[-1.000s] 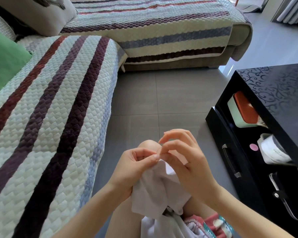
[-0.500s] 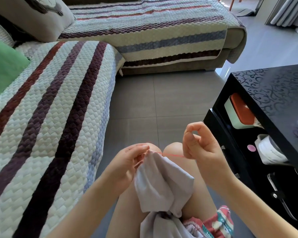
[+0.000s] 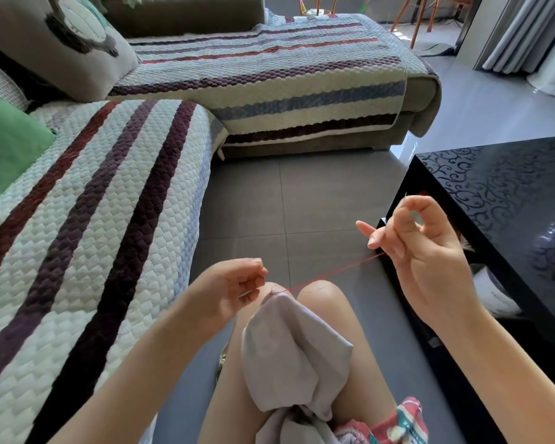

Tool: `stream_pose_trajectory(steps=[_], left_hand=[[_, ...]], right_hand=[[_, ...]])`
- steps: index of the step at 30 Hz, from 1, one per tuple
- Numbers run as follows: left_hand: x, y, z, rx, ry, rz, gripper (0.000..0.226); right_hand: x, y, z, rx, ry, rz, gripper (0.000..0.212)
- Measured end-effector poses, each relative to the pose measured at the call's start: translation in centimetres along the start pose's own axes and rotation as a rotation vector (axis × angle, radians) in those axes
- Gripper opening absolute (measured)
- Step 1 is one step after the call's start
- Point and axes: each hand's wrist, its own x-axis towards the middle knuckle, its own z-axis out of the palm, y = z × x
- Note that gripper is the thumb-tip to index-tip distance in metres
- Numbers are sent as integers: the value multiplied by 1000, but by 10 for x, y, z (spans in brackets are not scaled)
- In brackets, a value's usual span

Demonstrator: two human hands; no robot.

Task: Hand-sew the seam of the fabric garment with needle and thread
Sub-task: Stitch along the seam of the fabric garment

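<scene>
A pale grey-white fabric garment lies over my knees, its top corner raised. My left hand pinches that corner with curled fingers. A thin red thread runs taut from the corner up to the right. My right hand is raised beside the black table, thumb and forefinger pinched on a fine needle whose tip shows just above them, with the thread passing under its other fingers.
A striped quilted sofa cover fills the left, with a green cushion on it. A glossy black coffee table stands close on the right. Grey tiled floor lies between them.
My right hand has pulled away from the fabric, up and to the right, drawing the red thread out long and taut. My left hand keeps its pinch on the corner.
</scene>
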Motion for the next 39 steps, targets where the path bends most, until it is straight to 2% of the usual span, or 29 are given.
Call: stream_pose_trajectory(steps=[2,5,7,10,13,17,23,27,28,30,32,35,39], left_hand=[[0,0,9,265,-42,135,4],[1,4,27,578,-165,265,13],[-1,10,42,668,-230,309,13],[0,16,59,660,-282,329,24],[2,25,70,568,-301,364,34],[5,29,82,489,-350,437,27],[6,25,76,310,-239,624,10],[3,24,54,-13,-292,568,12],[1,24,48,-62,-320,556,8],[0,22,39,-133,-337,538,16],[1,21,34,-260,-258,476,13],[8,21,29,-460,-52,340,20],[21,22,13,-593,156,231,27]], right_hand=[[2,0,4,-13,-17,13,17],[5,-3,12,-52,-41,-12,9],[7,-8,17,-71,-43,-34,7],[12,-16,22,-79,-70,-10,6],[16,-21,23,-74,-116,36,7],[15,-23,27,-54,-116,107,12],[15,-19,30,-133,-47,87,9],[14,-9,29,-221,107,123,12],[13,-6,28,-227,134,152,13],[13,-1,27,-220,164,194,14],[12,2,27,-191,168,212,13],[10,3,27,-120,131,204,8],[10,-3,26,91,-2,206,9]])
